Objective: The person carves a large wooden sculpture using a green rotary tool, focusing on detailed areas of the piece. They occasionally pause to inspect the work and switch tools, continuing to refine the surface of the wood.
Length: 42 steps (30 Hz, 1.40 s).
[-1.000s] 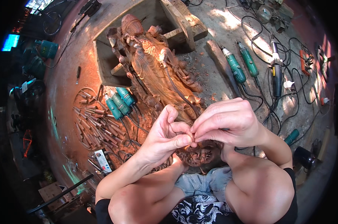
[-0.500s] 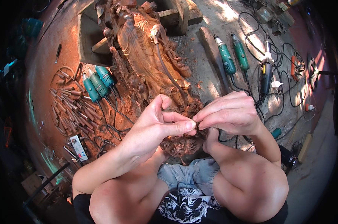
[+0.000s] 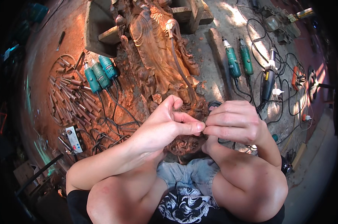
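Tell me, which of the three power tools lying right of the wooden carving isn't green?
The rightmost power tool: its body is mainly black, with a pale collar. The left tool and middle tool are green.

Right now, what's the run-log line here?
left hand: thumb-forefinger pinch; right hand: fingertips meeting left's; anything held: indistinct; carved wooden statue: lying ahead; carving chisels: heaped left

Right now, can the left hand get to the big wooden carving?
Probably yes: the left hand appears over the near end of the wooden carving, and nothing visible blocks it. Its fingers pinch close beside the right hand, so may need opening.
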Available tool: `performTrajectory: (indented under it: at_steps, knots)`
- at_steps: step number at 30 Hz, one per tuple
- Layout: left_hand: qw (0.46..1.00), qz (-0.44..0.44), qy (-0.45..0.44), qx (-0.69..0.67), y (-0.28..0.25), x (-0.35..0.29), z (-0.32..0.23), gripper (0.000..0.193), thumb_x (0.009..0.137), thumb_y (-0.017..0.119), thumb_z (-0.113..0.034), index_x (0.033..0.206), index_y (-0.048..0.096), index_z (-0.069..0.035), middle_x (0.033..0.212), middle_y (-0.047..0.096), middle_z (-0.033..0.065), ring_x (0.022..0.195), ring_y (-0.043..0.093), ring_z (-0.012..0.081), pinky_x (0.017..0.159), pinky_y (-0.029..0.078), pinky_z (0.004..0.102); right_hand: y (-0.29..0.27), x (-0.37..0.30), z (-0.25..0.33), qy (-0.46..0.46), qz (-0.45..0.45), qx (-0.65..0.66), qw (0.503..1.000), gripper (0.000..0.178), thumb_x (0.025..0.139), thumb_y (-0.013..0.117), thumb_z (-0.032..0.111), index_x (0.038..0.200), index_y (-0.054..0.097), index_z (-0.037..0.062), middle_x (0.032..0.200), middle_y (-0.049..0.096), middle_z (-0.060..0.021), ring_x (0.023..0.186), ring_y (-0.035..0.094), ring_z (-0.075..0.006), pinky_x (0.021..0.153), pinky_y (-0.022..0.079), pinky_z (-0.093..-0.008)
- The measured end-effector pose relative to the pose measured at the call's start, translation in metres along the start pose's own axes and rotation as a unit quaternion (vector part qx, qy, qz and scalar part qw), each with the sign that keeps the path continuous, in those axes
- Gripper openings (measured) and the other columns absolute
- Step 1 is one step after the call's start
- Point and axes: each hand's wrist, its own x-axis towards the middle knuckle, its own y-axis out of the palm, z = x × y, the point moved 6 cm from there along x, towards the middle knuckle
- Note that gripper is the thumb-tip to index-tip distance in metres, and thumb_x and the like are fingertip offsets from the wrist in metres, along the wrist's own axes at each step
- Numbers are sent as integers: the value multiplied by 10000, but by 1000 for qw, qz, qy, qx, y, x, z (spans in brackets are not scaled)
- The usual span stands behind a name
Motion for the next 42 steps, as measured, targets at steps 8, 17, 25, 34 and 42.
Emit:
performTrajectory:
  at_steps: [8,17,25,34,42]
  knots:
    - [999,-31,-13,-22,6,-3,-1,468,892,725,65,1158,411,-157,978,695,90,982,699,206,853,552,296,15,-12,14,-49,-38,-136,989,149,797,699,137,897,665,33,882,638,-54,805,666,-212,673,524,-335]
    - [990,-24,-12,142,-15,6,-1,552,814,672,52,1296,496,-152,1203,661,54,1125,693,216,908,610,363,40,-17,17,-155,-141,-243,947,135,903,642,199,854,637,73,771,612,-1,716,645,-183,656,484,-345]
    - [978,-42,-42,199,-7,9,4,514,865,686,65,1255,430,-151,1155,684,112,1091,705,230,903,600,361,42,-33,16,-137,-158,-196,958,127,852,701,168,807,632,72,729,617,-17,655,649,-200,599,479,-370]
    - [982,-36,-97,161,-23,0,1,504,923,703,79,1209,356,-149,1102,710,177,1052,718,246,897,590,360,19,-36,17,-99,-170,-116,974,197,800,681,127,960,673,11,822,590,-24,742,636,-196,672,522,-335]
    - [990,75,-93,80,-14,6,29,528,954,718,82,1163,286,-137,1037,716,206,987,724,242,883,578,336,28,-33,24,-74,-11,-92,993,113,744,701,117,767,617,45,836,601,-40,744,627,-172,674,522,-305]
